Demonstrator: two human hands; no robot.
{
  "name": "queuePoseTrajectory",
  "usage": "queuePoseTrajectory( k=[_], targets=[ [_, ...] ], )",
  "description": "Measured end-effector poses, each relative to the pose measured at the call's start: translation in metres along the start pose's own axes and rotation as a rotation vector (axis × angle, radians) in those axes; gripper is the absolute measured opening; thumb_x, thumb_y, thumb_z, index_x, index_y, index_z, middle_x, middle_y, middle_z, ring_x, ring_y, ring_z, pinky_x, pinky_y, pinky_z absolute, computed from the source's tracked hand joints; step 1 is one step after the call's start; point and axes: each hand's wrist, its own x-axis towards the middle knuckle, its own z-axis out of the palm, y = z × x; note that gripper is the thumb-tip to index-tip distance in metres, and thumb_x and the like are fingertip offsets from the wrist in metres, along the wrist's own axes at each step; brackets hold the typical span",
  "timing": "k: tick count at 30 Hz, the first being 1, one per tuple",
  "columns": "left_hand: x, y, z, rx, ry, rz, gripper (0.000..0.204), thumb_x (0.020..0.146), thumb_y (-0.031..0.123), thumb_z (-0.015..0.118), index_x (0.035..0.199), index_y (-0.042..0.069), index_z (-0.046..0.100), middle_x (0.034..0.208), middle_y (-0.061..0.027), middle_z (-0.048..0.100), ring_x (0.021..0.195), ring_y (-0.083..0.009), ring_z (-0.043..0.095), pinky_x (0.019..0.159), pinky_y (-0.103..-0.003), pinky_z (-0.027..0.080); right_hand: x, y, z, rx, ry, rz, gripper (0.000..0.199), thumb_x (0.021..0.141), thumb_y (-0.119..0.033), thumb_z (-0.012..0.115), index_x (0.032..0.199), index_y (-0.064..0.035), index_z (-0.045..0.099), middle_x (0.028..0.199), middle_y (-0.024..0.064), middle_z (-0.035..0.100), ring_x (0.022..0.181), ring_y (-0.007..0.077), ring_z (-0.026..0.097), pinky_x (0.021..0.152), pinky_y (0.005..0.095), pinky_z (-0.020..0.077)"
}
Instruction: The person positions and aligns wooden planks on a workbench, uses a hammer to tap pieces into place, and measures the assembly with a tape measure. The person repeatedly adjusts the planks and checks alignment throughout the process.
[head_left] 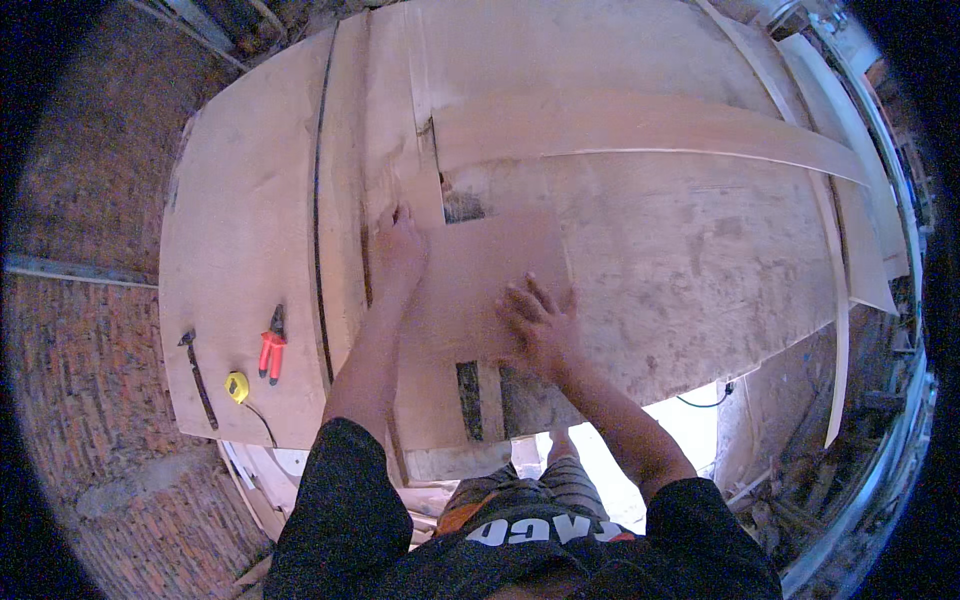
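Brown sheet lay right of the left hand, fingers curled, hold indeterminable; the right hand, fingers spread, gripping nothing, covered the sheet's right side.

The panel lies on the worktop, right of pliers, tape measure and, seemingly, a hammer.

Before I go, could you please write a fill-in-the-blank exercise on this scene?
The handles of the pliers are ____ in colour.
The case of the tape measure is ____ in colour.
The hammer lies to the ____ of the tape measure.
The hand with spread fingers on the brown sheet is the person's ____ one.
Missing words: red; yellow; left; right.
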Motion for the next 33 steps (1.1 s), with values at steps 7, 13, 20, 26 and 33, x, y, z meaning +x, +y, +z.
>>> queuePoseTrajectory(
  k=[7,13,20,26,33],
  targets=[
    [-0.078,0.015,-0.027,-0.105,0.015,-0.036,0.046,0.096,0.014,0.057,0.138,-0.003,0.058,0.138,-0.0239,0.057,0.125,-0.0409,0.057,0.105,-0.05,0.048,-0.072,-0.028,0.002,0.045,0.084,-0.032,0.091,0.07,-0.079,0.072,0.143,-0.0261,0.061,0.158,0.0058,0.047,0.156,0.0346,0.027,0.111,0.0843,0.0073],
    [-0.112,0.013,-0.017,-0.196,0.048,-0.112,0.052,0.092,0.017,0.064,0.14,-0.004,0.058,0.139,-0.0257,0.058,0.126,-0.0457,0.055,0.111,-0.052,0.043,-0.11,-0.042,0.001,0.127,0.09,0.004,0.092,0.068,-0.082,0.071,0.139,-0.0247,0.065,0.156,0.0058,0.05,0.155,0.0347,0.029,0.11,0.0843,0.0053],
    [-0.092,0.009,-0.031,-0.225,0.037,-0.166,0.056,0.086,0.022,0.073,0.135,-0.003,0.063,0.127,-0.0272,0.065,0.122,-0.0415,0.06,0.107,-0.047,0.047,-0.111,-0.042,-0.01,0.104,0.031,0.007,0.093,0.068,-0.085,0.07,0.138,-0.0247,0.066,0.157,0.0049,0.049,0.156,0.0328,0.027,0.109,0.0851,0.0087],
    [-0.091,0.001,-0.039,-0.646,-0.276,-0.258,0.038,0.08,0.027,0.079,0.107,-0.001,0.077,0.103,-0.0215,0.075,0.092,-0.0309,0.073,0.084,-0.041,0.056,-0.114,-0.044,-0.006,0.199,0.14,-0.036,0.095,0.063,-0.083,0.073,0.138,-0.0238,0.065,0.157,0.0052,0.049,0.155,0.0332,0.028,0.11,0.0843,0.0098],
    [-0.12,0.082,-0.097,-0.457,-0.116,-0.286,0.041,0.081,0.037,0.081,0.102,0.002,0.074,0.099,-0.0169,0.075,0.092,-0.0297,0.071,0.082,-0.043,0.055,-0.121,-0.024,0.009,0.216,0.17,-0.083,0.082,0.073,-0.072,0.075,0.136,-0.0201,0.066,0.158,0.0089,0.046,0.155,0.0384,0.026,0.111,0.0831,0.0085]
  ],
)
